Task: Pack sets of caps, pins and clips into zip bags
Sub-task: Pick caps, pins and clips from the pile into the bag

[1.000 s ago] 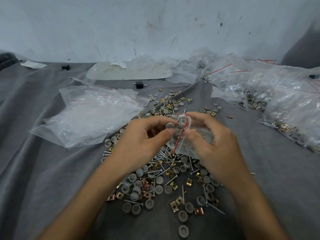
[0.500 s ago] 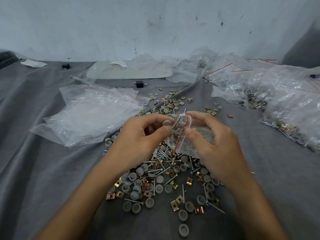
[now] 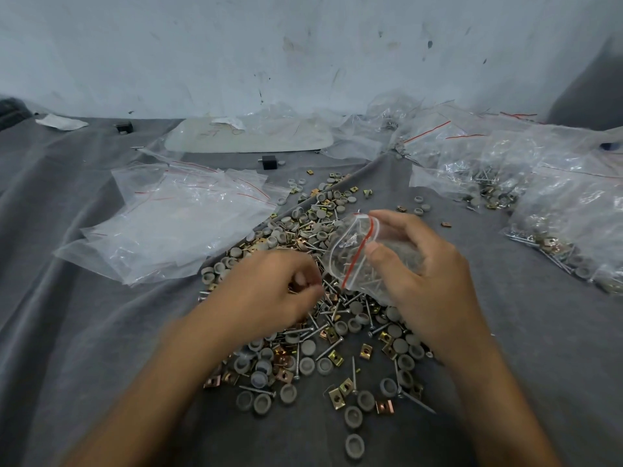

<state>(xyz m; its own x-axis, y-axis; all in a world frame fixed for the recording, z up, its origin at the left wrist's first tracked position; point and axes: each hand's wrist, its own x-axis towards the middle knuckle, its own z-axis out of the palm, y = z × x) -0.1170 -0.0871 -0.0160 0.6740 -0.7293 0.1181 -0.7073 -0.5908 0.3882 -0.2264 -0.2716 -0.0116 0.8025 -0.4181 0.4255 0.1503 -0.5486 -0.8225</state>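
Note:
My right hand (image 3: 428, 281) grips a small clear zip bag (image 3: 350, 251) with a red seal strip, held above the pile with its mouth facing left; pins show inside it. My left hand (image 3: 269, 298) is low over the pile (image 3: 337, 338), fingers curled with thumb and fingertips together at the pins; whether they hold a part is hidden. The pile on the grey cloth mixes grey round caps (image 3: 354, 446), brass clips (image 3: 340, 392) and thin metal pins (image 3: 354, 372).
A stack of empty zip bags (image 3: 175, 227) lies to the left of the pile. Filled bags (image 3: 556, 203) are heaped along the right. A small black block (image 3: 269, 162) and a pale flat sheet (image 3: 249, 138) lie near the wall.
My left hand has left the bag's mouth and dropped down and left onto the pile. The right hand still holds the bag, now tilted more open.

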